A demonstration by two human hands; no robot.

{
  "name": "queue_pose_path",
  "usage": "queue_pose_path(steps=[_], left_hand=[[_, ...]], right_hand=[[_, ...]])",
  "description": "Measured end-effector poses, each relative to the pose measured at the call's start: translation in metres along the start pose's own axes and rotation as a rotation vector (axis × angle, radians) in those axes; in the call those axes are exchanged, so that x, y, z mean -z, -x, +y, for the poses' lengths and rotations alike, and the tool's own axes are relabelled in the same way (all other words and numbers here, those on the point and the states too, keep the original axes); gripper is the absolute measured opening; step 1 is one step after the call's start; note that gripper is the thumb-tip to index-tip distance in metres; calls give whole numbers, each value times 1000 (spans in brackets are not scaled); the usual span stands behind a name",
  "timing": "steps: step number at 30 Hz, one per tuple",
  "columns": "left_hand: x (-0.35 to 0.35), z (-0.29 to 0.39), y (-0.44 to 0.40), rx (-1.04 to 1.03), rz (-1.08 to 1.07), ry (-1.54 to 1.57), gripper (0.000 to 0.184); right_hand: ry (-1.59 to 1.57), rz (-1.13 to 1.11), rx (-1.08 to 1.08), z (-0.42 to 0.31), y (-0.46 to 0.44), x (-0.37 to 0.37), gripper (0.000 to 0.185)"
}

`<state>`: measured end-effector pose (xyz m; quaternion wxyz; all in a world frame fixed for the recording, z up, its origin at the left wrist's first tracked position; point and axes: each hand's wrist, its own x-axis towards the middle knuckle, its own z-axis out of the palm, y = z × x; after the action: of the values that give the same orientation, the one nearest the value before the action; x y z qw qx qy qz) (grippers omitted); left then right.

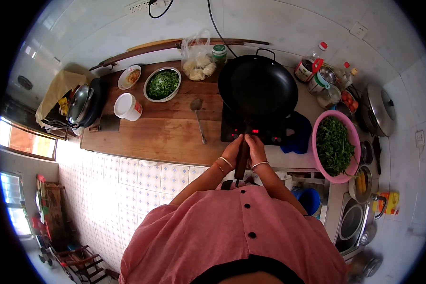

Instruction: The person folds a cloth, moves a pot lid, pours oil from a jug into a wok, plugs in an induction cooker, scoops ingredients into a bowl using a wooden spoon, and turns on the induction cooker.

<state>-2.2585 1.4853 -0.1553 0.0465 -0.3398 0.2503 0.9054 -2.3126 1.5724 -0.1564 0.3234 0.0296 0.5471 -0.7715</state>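
A large black wok (258, 87) sits on a black induction cooktop (274, 136) with red lit digits. Its long dark handle (242, 158) points toward my body. My left hand (231, 151) is closed against the handle's left side, and my right hand (257, 150) is closed against its right side. Both sets of fingertips meet near the handle, close to the cooktop's front edge; the undersides of the fingers are hidden. Left of the cooktop, a metal ladle (200, 118) lies on the wooden board.
A bowl of chopped greens (163, 84), a white tub (128, 107), a small bowl (129, 76) and a plastic bag (199, 64) stand on the wooden board (161, 142). To the right are a pink basin (317, 163) of leafy greens, a dark blue cloth (297, 132) and bottles (310, 64).
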Motion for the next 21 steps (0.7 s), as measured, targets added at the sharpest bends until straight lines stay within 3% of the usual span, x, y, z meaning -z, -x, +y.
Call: queue_pose_path(steps=[3, 21], left_hand=[[0, 1, 0, 8, 71, -37, 34], [33, -3, -19, 0, -120, 77, 32]], right_hand=[[14, -12, -3, -1, 1, -1, 34], [13, -17, -3, 8, -3, -7, 33]])
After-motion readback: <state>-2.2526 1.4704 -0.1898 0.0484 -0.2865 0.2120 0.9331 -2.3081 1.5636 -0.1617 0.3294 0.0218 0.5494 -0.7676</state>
